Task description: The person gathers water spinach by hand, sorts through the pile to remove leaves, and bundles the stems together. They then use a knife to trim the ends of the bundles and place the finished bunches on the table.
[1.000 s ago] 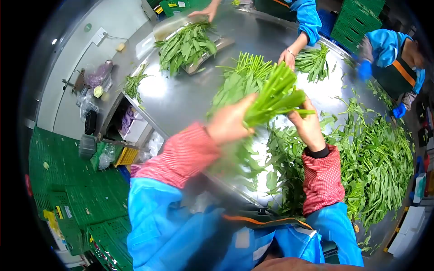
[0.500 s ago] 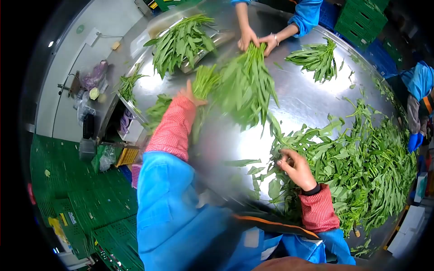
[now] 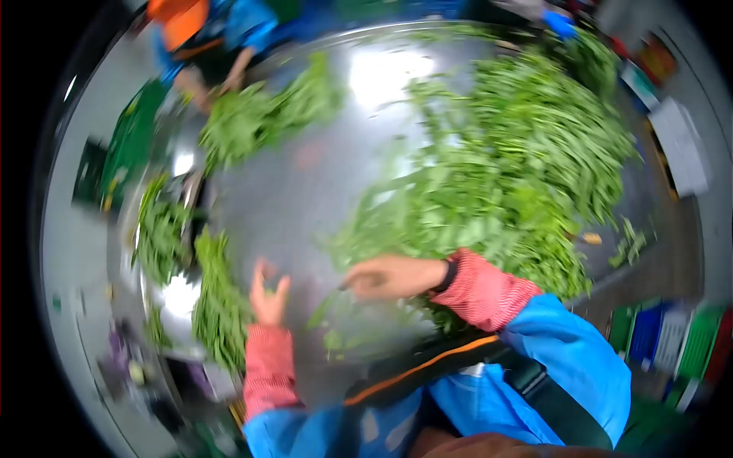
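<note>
My left hand (image 3: 269, 296) is over the bare steel tabletop (image 3: 267, 198) with thumb and fingers apart, holding nothing. Just left of it lies a bunch of long-leaved greens (image 3: 217, 301), resembling water spinach. My right hand (image 3: 393, 276) reaches left across the near edge of a big loose pile of the same greens (image 3: 504, 183). Its fingers are smeared by motion; a small dark spot shows at the fingertips, too blurred to identify. Some loose leaves (image 3: 334, 341) lie between the hands and my apron.
Across the table at the upper left, a co-worker's hands (image 3: 229, 85) are at another bunch of greens (image 3: 263, 114). A further bunch (image 3: 162, 229) rests at the left edge. At the far right, a blue-gloved hand (image 3: 560, 24) is near the pile. Colored crates (image 3: 672, 340) stand lower right.
The view has swung right. My left hand has let go of the bunch, which now lies to its left, and has drawn back. My right hand has come closer to my left.
</note>
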Available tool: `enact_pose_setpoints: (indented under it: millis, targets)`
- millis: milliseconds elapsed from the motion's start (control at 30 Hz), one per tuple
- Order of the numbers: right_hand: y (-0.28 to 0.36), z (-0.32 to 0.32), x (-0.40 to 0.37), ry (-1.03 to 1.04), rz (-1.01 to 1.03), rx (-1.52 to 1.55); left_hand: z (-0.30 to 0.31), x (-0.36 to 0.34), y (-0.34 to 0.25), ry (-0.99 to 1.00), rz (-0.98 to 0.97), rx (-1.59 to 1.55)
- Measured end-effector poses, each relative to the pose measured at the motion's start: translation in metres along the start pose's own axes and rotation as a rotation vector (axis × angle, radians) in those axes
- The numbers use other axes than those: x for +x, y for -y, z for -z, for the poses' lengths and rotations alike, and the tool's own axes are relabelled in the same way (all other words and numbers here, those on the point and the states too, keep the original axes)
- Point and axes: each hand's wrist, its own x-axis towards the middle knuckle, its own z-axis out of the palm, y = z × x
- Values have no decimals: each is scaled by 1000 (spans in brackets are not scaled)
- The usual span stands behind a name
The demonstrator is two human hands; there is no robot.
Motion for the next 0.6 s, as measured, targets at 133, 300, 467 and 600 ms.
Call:
enact_pose_setpoints:
  millis: [133, 300, 467, 600]
  targets:
    - [-51, 12, -40, -427, 155, -831, -72, -46, -55, 170, 115, -53]
    - [-52, 58, -147, -434, -63, -492, -141, -81, -156, 224, -135, 180]
    - [-94, 133, -256, -691, -91, -796, -208, -106, -224, 368, -200, 121]
    - [-69, 203, -332, -914, -148, -1114, -256, -136, -270, 474, -155, -30]
